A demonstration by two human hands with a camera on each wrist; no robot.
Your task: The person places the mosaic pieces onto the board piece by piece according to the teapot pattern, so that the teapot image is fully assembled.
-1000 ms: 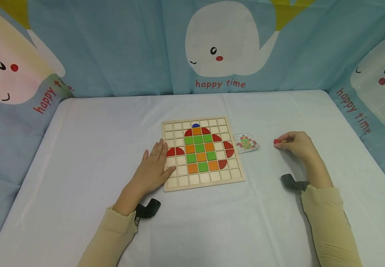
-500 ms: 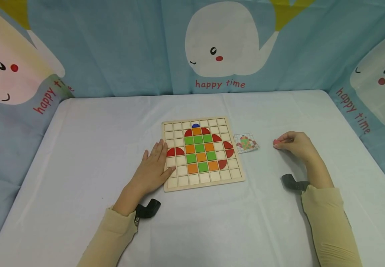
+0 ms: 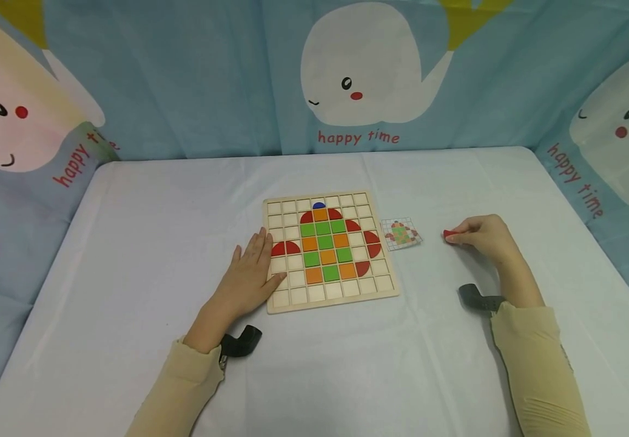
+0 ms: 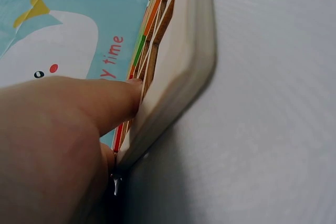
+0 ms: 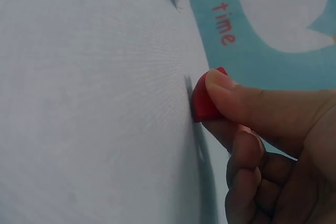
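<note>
My right hand point(image 3: 487, 240) pinches a small red quarter-circle block point(image 5: 203, 100) between thumb and fingers, just over the cloth right of the pattern card. In the head view, a square wooden grid board point(image 3: 333, 302) lies at the middle, bearing green and orange squares, red quarter-circles and a blue piece point(image 3: 319, 206) at its top. My left hand point(image 3: 245, 282) rests along the board's left edge, fingers straight, the thumb over its rim. The left wrist view shows that thumb point(image 4: 123, 98) touching the board's edge; the other fingers are mostly hidden there.
A small printed pattern card point(image 3: 401, 234) lies against the board's right side, its lower corner slightly raised. White cloth point(image 3: 156, 243) covers the table. A blue whale-print curtain point(image 3: 227, 79) stands behind and at both sides. Dark wrist-camera mounts point(image 3: 242, 341) sit at both cuffs.
The red block has turned a little in my right hand's fingers and shifted slightly left. My left hand and the board stay in place.
</note>
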